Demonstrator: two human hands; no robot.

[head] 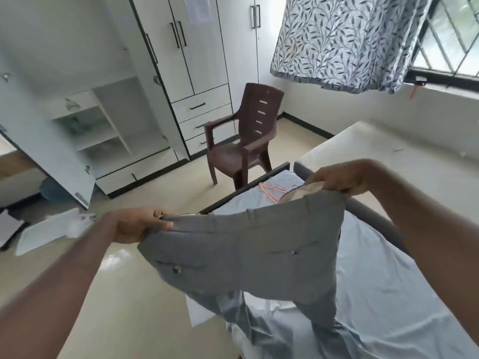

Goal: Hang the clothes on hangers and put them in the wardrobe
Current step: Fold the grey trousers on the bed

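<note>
Grey trousers (248, 250) hang stretched by the waistband between my two hands, over the near corner of the bed. My left hand (137, 224) pinches the left end of the waistband. My right hand (337, 178) grips the right end. The legs drop onto the light blue sheet (375, 281). A pink wire hanger (272, 189) lies on the sheet just beyond the trousers. The white wardrobe (121, 120) stands at the left with one door (46, 151) swung open, showing bare shelves.
A brown plastic chair (243, 141) stands on the floor between the wardrobe and the bed. A second mattress (388, 156) lies at the right under a curtained window (363, 42). White boards (46, 234) lie on the floor at the left.
</note>
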